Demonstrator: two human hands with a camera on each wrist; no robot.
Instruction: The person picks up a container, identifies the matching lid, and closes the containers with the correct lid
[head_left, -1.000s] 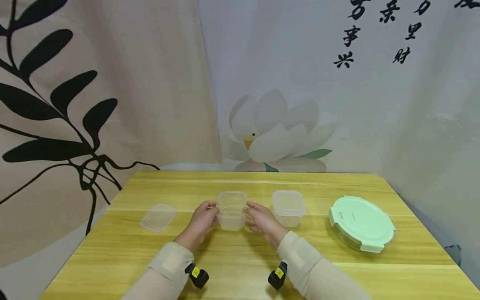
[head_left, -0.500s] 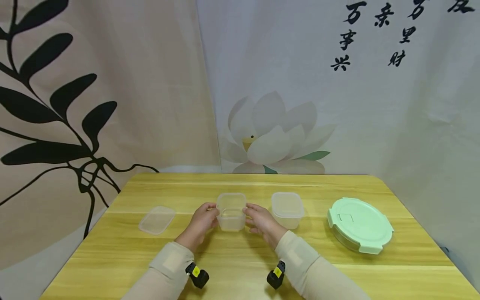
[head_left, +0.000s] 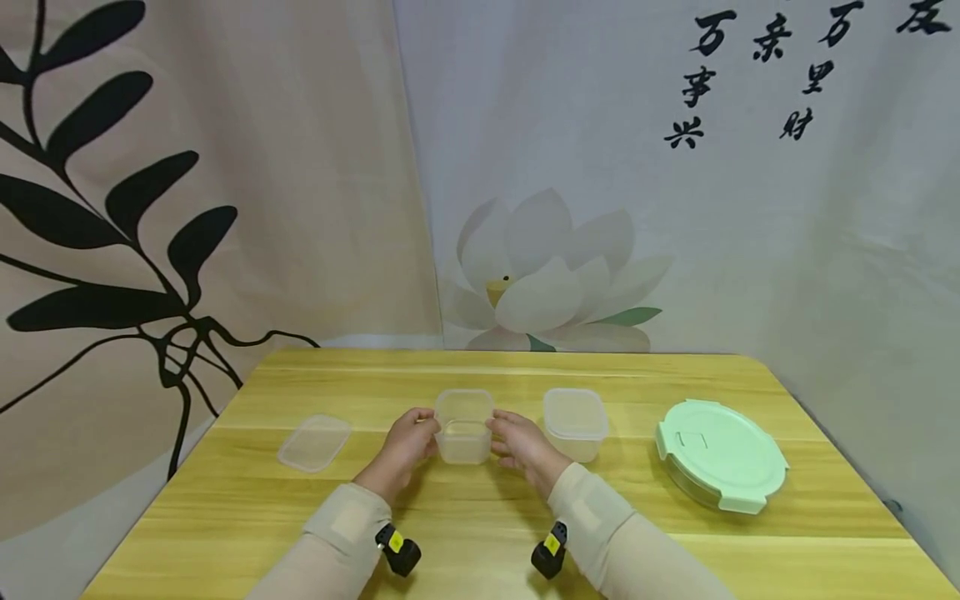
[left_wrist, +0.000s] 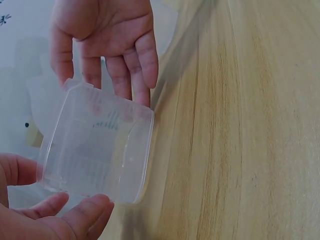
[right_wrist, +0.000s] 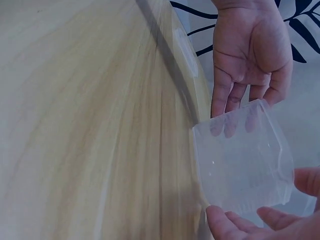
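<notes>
A clear square plastic food container (head_left: 463, 446) without a lid sits between both hands in the middle of the head view. My left hand (head_left: 408, 443) holds its left side, thumb near the rim and fingers lower along the wall. On the opposite side my right hand (head_left: 525, 443) holds it the same way. Fingers show through the translucent wall of the container (left_wrist: 95, 145) in the left wrist view. Whether its base touches the table cannot be told. Left of the hands, a flat translucent lid (head_left: 315, 443) lies on the table.
A second clear square container (head_left: 576, 417), lid on, stands just right of the right hand. Farther right is a round container with a mint-green clip lid (head_left: 723, 454). Behind the wooden table (head_left: 480, 367) hangs a printed curtain (head_left: 337, 208).
The head view shifts slightly. Both hands keep hold of the container in nearly the same place, and the other things on the table stay put.
</notes>
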